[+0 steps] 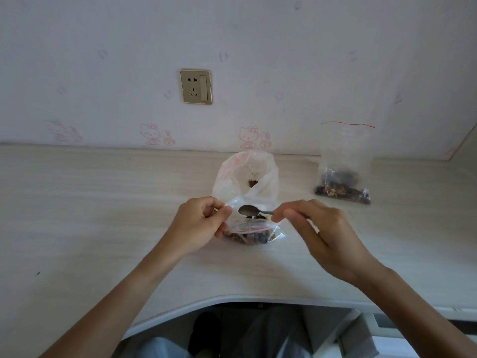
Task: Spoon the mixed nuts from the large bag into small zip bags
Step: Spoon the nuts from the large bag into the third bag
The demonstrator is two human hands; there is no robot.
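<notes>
On the pale wood-grain desk (103, 215), the left hand (198, 223) pinched the left rim of a small clear zip bag with a red seal line (254, 232), holding its mouth open; dark and tan mixed nuts (247, 237) filled its bottom. Just behind it stood the large thin white plastic bag (246, 177), gaping, with a few nuts visible inside. The right hand (322, 228) gripped the handle of a small grey metal spoon (249, 210), its bowl over the small bag's mouth. Farther right, a second clear zip bag (344, 164) stood against the wall, holding nuts.
</notes>
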